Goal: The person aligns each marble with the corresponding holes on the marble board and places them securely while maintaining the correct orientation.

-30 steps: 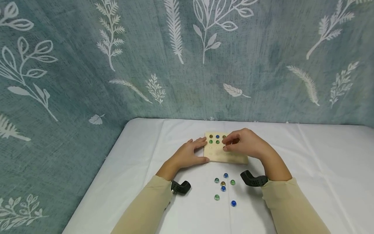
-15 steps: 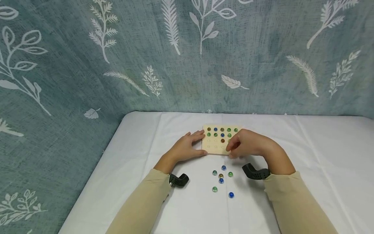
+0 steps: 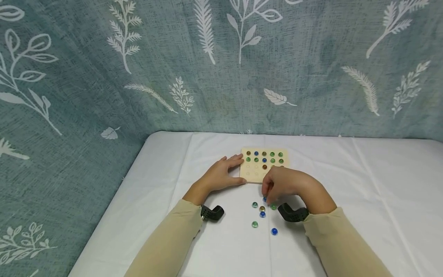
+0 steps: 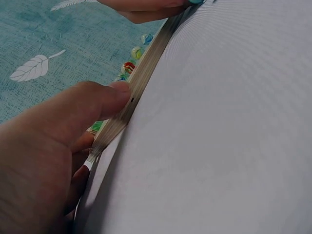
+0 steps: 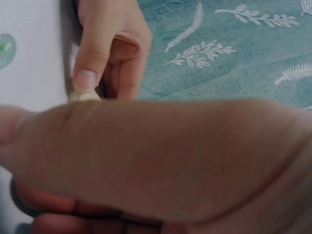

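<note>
A pale wooden board [image 3: 252, 177] with rows of hollows lies on the white cloth; glass marbles fill its two back rows and part of the third. My left hand [image 3: 223, 175] steadies its left side, thumb [image 4: 114, 97] pressed on the front edge and fingers spread along the side. Just in front of the board, my right hand [image 3: 285, 184] reaches down and pinches a blue marble [image 3: 265, 199] between thumb and forefinger. That hand covers the board's front right part. In the right wrist view, its thumb side hides most of the pinch.
Loose marbles lie in front of the board: a teal one [image 3: 255, 205], an amber one [image 3: 262, 208], blue ones [image 3: 274, 231] and green ones [image 3: 255, 224]. A leaf-patterned teal curtain [image 3: 221, 96] hangs behind the table. A black camera [image 3: 293, 212] sits on each wrist.
My right hand has come from over the board down to the blue marble in front of it, uncovering marbles in the back rows. My left hand stays at the board's side. The head view has tilted slightly.
</note>
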`<state>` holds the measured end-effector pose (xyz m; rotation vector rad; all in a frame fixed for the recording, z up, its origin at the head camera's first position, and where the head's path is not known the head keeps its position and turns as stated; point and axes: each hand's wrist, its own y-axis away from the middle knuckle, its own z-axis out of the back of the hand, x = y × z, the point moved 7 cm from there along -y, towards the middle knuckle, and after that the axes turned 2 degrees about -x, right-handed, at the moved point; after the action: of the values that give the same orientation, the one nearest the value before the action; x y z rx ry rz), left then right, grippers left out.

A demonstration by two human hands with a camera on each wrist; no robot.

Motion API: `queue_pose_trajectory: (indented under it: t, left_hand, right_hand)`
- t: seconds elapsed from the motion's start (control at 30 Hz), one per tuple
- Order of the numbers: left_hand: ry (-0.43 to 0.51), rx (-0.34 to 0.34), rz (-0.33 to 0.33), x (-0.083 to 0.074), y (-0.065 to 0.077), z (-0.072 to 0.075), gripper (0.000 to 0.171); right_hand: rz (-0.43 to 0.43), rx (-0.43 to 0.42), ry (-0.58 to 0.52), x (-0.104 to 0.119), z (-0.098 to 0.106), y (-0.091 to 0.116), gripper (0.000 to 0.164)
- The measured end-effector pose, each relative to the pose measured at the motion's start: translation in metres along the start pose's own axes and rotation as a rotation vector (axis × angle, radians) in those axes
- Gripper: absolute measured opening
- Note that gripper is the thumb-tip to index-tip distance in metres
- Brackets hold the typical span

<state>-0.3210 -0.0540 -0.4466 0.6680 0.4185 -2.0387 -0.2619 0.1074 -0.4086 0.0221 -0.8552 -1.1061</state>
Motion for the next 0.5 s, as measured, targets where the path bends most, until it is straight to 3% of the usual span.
queue_pose_trajectory:
  t: [0.2, 0.5]
  left_hand:
    - [0.007, 0.005, 0.000, 0.0003, 0.0013, 0.0002, 0.078]
    - [0.005, 0.014, 0.018, 0.0000, 0.0016, 0.0022, 0.079]
  right_hand:
    - [-0.055, -0.015, 0.035, -0.0012, -0.0061, -0.0028, 0.014]
    - [-0.059, -0.044, 0.107, 0.0023, -0.0075, -0.0038, 0.012]
